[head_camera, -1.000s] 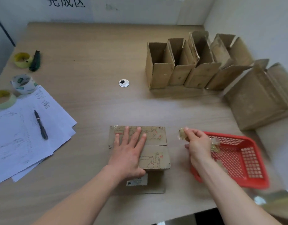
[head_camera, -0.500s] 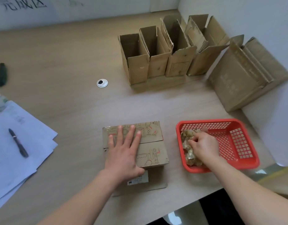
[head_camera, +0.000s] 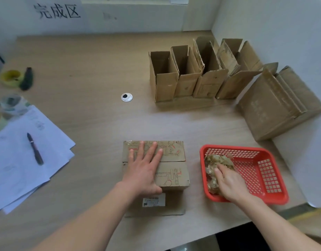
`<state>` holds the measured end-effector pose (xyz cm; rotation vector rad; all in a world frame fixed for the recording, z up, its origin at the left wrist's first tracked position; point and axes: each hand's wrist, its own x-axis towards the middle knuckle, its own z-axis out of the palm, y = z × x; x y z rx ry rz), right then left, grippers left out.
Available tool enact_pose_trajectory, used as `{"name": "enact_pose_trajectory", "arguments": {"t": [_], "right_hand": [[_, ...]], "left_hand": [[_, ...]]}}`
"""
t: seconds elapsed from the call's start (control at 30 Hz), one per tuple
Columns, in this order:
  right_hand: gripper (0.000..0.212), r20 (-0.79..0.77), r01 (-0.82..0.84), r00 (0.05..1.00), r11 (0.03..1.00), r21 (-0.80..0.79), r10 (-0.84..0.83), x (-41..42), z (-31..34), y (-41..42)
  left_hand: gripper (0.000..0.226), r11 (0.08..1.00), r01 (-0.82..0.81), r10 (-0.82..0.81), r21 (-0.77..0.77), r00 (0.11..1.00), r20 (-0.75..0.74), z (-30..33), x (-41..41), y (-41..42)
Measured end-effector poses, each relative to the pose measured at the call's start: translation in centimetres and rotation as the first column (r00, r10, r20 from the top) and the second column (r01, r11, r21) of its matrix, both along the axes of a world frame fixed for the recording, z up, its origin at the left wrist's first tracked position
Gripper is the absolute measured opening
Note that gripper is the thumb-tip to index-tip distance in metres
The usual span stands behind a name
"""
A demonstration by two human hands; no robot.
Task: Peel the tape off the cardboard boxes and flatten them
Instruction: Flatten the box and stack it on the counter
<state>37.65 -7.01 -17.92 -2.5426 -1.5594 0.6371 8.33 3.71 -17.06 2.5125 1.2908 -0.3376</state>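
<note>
A small closed cardboard box (head_camera: 172, 171) with red and black line drawings lies near the table's front edge. My left hand (head_camera: 145, 169) rests flat on its top, fingers spread. To its right stands a red plastic basket (head_camera: 271, 178) holding a wad of peeled tape (head_camera: 219, 160). My right hand (head_camera: 230, 183) is inside the basket, its fingers lying on the wad.
Several open-topped cardboard boxes (head_camera: 192, 77) stand in a row at the back right. Flattened boxes (head_camera: 275, 105) lean against the right wall. White papers (head_camera: 16, 160) with a pen (head_camera: 34, 148) and tape rolls (head_camera: 11, 77) lie at the left. A round grommet (head_camera: 126, 97) sits mid-table.
My right hand carried a piece of peeled tape from above the table into the red basket and now lies on the wad. My left hand stayed flat on the box.
</note>
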Motion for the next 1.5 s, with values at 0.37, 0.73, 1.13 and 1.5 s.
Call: {"name": "enact_pose_trajectory", "arguments": {"t": [0.37, 0.73, 1.13, 1.5], "right_hand": [[0.030, 0.039, 0.092, 0.994, 0.958, 0.272, -0.107, -1.0, 1.3, -0.2], [0.012, -0.044, -0.026, 0.998, 0.899, 0.437, 0.050, -6.0, 5.1, 4.0], [0.029, -0.774, 0.441, 0.595, 0.893, 0.090, -0.215, -12.0, 4.9, 6.4], [0.079, -0.181, -0.145, 0.971, 0.987, 0.071, 0.155, -16.1, 4.8, 5.6]], "left_hand": [[0.117, 0.999, 0.014, -0.017, 0.037, 0.996, 0.086, 1.6, -2.4, -0.5], [0.097, 0.946, -0.322, 0.290, 0.034, 0.891, 0.350, 2.0, -5.8, -1.8], [0.031, 0.691, -0.372, 0.713, -0.620, 0.496, 0.497, 5.8, -9.7, -1.2], [0.127, 0.717, -0.589, 0.696, -0.373, 0.622, 0.357, 3.4, -8.4, -3.4]]}}
